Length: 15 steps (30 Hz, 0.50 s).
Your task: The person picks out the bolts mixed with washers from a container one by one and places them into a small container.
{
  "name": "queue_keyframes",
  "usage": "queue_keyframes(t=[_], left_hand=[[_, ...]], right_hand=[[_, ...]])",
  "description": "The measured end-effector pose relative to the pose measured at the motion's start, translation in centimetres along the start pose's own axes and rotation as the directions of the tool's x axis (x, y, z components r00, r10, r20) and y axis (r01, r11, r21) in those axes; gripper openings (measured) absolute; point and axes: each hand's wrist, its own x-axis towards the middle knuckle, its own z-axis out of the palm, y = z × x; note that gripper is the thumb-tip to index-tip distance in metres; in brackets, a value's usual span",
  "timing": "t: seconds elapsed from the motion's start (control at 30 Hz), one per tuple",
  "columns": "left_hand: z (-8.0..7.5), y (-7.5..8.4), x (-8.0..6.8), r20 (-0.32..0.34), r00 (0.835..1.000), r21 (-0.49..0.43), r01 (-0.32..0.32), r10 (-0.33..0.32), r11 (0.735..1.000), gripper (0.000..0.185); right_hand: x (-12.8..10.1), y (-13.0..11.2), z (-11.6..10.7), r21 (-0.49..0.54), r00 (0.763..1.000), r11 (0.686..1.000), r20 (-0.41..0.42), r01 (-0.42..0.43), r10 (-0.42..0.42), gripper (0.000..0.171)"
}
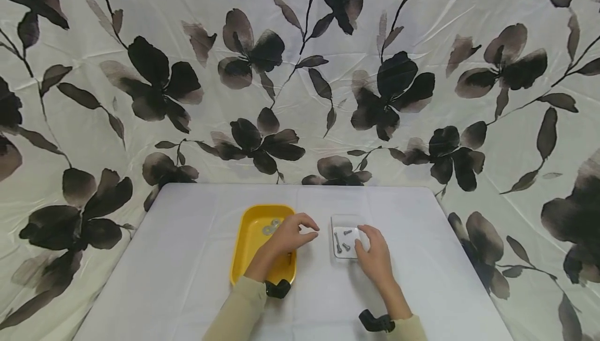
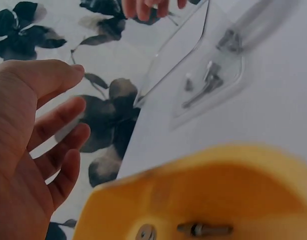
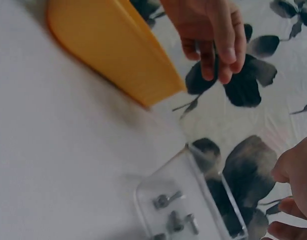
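My left hand (image 1: pixel 288 234) hovers over the right side of a yellow tray (image 1: pixel 245 252), its fingers loosely bent with nothing between them. Silvery washers (image 1: pixel 267 230) lie in that tray, partly behind the hand. A thin metal piece (image 2: pixel 206 229) also shows inside it in the left wrist view. To the right stands a small clear plastic box (image 1: pixel 334 221) holding a long bolt (image 1: pixel 338 243) and shorter bolts (image 1: pixel 346 247). At the box's right edge is my right hand (image 1: pixel 376 255), thumb and fingers apart and holding nothing.
Both containers stand on a table with a white cover (image 1: pixel 187 257). A floral cloth (image 1: pixel 323 80) hangs behind the table's far edge. Black wrist mounts (image 1: pixel 278 289) are worn on both arms.
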Motion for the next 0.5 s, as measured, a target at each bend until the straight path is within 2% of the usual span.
queue_keyframes(t=[0.23,0.5], left_hand=[[-2.6,-1.3,-0.8,-0.017,1.000,0.041,0.015,-0.015,0.999,0.009],[-4.9,-2.7,-1.7,-0.029,0.999,0.085,0.039,-0.037,0.996,0.013]], right_hand=[[0.2,-3.6,0.9,0.103,0.985,0.981,0.027,0.164,-0.168,0.038],[-0.2,-6.2,2.9,0.176,0.973,0.966,0.097,0.190,-0.209,0.037]])
